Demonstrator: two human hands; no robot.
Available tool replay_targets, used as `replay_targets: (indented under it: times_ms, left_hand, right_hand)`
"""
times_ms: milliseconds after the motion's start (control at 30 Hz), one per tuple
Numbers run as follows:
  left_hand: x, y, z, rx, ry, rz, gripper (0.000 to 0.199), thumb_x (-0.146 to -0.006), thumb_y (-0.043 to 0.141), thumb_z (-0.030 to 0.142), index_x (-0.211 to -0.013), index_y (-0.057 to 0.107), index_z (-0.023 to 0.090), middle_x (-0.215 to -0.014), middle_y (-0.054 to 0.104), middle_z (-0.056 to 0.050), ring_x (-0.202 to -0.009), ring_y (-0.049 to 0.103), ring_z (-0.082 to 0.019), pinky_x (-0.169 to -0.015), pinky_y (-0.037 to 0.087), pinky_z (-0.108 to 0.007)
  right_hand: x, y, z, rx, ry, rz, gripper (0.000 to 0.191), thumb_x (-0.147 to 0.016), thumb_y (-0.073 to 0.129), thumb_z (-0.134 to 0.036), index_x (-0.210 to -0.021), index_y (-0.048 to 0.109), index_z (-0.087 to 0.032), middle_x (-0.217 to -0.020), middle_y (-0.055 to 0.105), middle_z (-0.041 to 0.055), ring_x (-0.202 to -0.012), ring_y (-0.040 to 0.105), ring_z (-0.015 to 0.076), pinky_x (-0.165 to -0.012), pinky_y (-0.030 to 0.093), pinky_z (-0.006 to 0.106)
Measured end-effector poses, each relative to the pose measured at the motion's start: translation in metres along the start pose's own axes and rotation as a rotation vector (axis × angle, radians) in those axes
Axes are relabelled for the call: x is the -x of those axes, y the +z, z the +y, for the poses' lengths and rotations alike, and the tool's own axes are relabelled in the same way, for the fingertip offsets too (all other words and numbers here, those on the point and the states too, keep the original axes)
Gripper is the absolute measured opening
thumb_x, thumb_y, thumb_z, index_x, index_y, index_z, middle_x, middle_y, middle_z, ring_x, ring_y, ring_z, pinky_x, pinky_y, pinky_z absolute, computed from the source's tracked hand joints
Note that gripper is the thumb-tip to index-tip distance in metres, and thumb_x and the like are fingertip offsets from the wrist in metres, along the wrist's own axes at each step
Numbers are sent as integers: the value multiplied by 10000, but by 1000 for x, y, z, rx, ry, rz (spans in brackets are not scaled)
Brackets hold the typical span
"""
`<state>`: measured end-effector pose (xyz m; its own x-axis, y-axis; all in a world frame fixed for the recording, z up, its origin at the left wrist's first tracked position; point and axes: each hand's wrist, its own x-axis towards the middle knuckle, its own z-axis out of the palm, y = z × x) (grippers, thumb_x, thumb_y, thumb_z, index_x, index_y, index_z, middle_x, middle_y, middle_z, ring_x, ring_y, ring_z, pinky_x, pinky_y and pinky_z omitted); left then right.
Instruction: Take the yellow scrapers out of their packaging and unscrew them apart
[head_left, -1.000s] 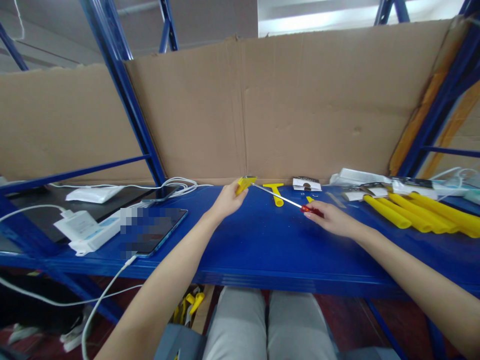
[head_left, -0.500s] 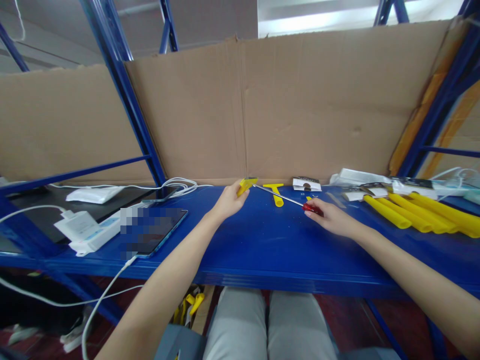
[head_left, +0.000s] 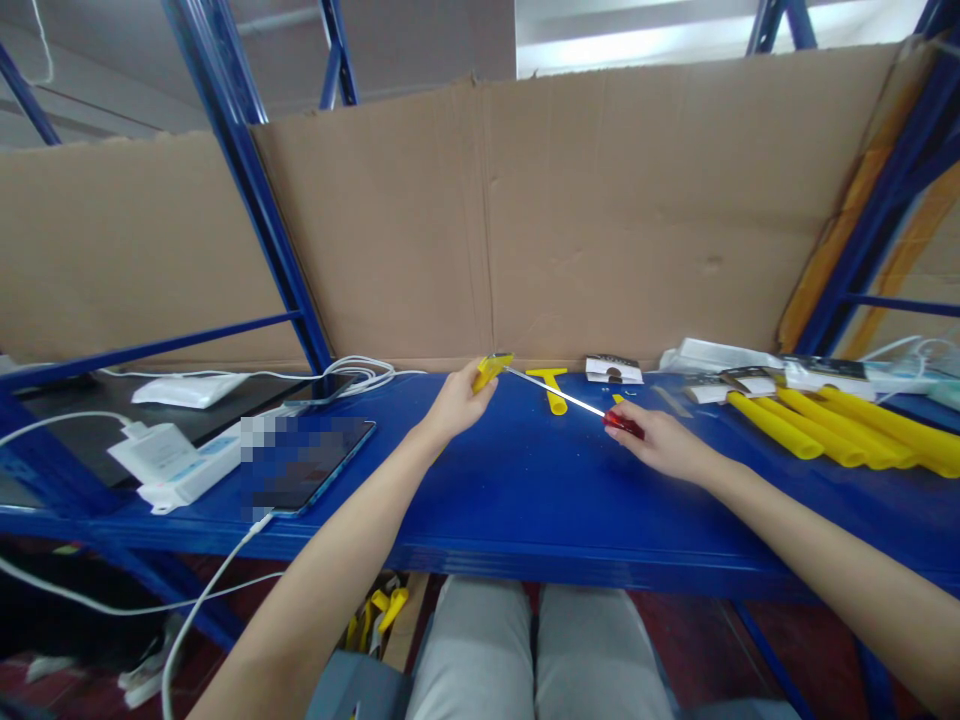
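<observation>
My left hand (head_left: 455,402) is closed around a yellow scraper head (head_left: 491,371), held above the back of the blue shelf. In my right hand (head_left: 660,440) is a screwdriver (head_left: 624,425) with a red handle and a long metal shaft. The shaft slants up to the left, and its tip meets the scraper head or lies very close to it; contact is too small to tell. Behind the shaft lies a yellow T-shaped piece (head_left: 556,392). A small yellow part (head_left: 618,399) shows just beyond the screwdriver handle.
Several yellow tubes (head_left: 840,425) lie at the right, near white-and-black packets (head_left: 731,383). Another packet (head_left: 613,369) stands by the cardboard wall (head_left: 637,210). To the left are a phone (head_left: 322,465) on a cable, a power strip (head_left: 202,465) and a blue upright (head_left: 262,190).
My right hand has shifted slightly left with the screwdriver, and the tip stays at the scraper head. My left hand has barely moved.
</observation>
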<state>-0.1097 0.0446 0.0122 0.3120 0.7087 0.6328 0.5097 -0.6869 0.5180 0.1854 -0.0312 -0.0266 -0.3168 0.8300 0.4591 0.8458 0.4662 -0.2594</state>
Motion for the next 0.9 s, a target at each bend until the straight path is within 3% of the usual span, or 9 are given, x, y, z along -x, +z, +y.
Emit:
replay_targets:
  times_ms: [200,433,733,900]
  left_hand:
    - [-1,0,-1,-30,-48,20,251,-808,515,269,-957,638,109,-847,716,-63,-771,652,-204,-734,507,-295]
    - [-1,-2,6,-36,-61,64,198,-795,531,186,-935,652,115,-809,711,-49,-745,652,-190,-710,496,-262]
    - [1,1,3,-32,-30,24,271,-811,526,228,-1014,655,102,-855,727,-60,-763,654,-190,-726,499,-268]
    - [0,3,4,-11,-27,21,327,-808,519,213,-1084,639,87,-957,729,-85,-848,666,-208,-791,501,-290]
  right_hand:
    - [1,1,-8,126,53,18,228,-909,399,-345,-989,560,-205,-852,693,98,-721,663,244,-630,464,333]
    - [1,0,-15,-93,-10,-112,277,-952,310,-385,-920,532,-224,-823,669,70,-709,645,199,-653,481,321]
    - [0,7,4,-117,18,59,142,-863,456,-378,-859,448,-236,-684,621,23,-565,582,176,-534,427,289]
    - [-1,3,-3,-126,31,5,159,-860,460,-375,-905,482,-225,-773,664,55,-656,632,199,-601,467,315]
